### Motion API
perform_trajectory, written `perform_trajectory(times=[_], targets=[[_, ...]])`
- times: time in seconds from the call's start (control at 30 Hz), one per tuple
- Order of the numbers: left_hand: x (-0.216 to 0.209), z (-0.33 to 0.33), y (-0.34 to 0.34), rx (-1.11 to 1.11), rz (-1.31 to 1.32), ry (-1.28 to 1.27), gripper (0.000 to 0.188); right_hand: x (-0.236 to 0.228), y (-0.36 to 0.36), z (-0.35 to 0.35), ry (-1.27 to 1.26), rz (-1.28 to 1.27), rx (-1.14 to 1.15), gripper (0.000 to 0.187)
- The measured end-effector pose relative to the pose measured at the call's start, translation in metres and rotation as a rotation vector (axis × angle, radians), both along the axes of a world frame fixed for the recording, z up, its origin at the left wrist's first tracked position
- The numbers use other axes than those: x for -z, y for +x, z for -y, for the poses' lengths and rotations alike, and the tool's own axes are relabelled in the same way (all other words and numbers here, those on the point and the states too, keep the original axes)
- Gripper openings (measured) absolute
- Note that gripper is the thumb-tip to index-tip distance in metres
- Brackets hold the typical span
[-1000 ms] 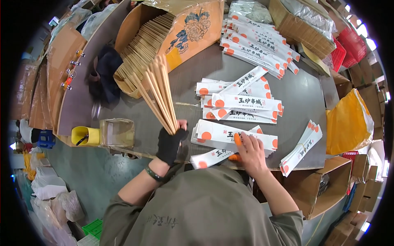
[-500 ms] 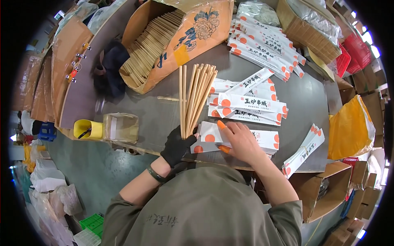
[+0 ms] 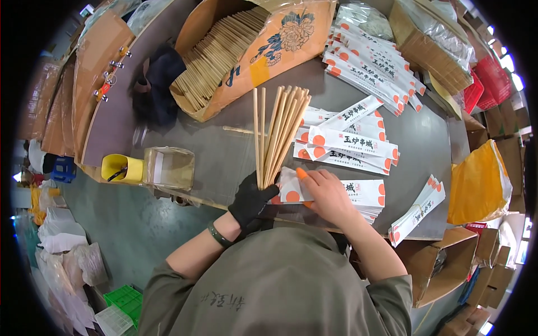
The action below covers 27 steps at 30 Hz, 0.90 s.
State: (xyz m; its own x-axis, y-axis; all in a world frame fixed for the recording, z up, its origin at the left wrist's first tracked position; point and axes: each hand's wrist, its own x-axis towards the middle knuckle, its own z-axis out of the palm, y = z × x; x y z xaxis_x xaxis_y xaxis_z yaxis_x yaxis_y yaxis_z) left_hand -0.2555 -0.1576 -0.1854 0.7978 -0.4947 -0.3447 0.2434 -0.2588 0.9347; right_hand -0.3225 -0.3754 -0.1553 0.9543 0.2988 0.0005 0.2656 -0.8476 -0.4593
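In my left hand, which wears a black fingerless glove, a bundle of wooden chopsticks stands nearly upright, gripped at the lower ends. One or two sticks on the left splay apart from the bunch. My right hand has orange covers on thumb and forefinger and is closed on the left part of a white paper chopstick sleeve. That sleeve's left end reaches the bottom of the bundle. Under my right hand lies a stack of similar sleeves. Its palm side is hidden.
Behind the bundle are loose sleeves, with a larger pile farther back. An open carton holds many chopsticks. One stick lies alone. A banded sleeve bundle rests right; a clear box and yellow cup sit left.
The view has shifted slightly, moving the table scene right. My right hand has slid a little left over the stack, and the sleeve's left end is now raised beside the chopsticks.
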Motion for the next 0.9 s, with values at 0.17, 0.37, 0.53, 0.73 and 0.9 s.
perform_trajectory(times=[0.17,0.37,0.53,0.73,0.9], targets=[[-0.004,0.003,0.012,-0.199,-0.025,-0.110,0.026,-0.012,-0.014,-0.012,-0.046,0.408,0.021,0.050],[-0.010,-0.039,0.024,-0.294,0.339,0.165,0.022,0.012,-0.026,-0.010,-0.110,0.426,-0.016,0.021],[0.001,-0.053,0.006,-0.423,0.297,0.106,0.023,0.011,-0.023,-0.010,0.101,0.436,0.068,0.019],[-0.019,-0.061,0.004,-0.401,0.265,0.131,0.024,0.006,-0.005,-0.005,0.413,0.196,0.386,0.015],[-0.032,-0.083,0.013,-0.287,0.222,0.122,0.027,-0.031,0.012,0.005,0.794,-0.147,0.667,0.021]])
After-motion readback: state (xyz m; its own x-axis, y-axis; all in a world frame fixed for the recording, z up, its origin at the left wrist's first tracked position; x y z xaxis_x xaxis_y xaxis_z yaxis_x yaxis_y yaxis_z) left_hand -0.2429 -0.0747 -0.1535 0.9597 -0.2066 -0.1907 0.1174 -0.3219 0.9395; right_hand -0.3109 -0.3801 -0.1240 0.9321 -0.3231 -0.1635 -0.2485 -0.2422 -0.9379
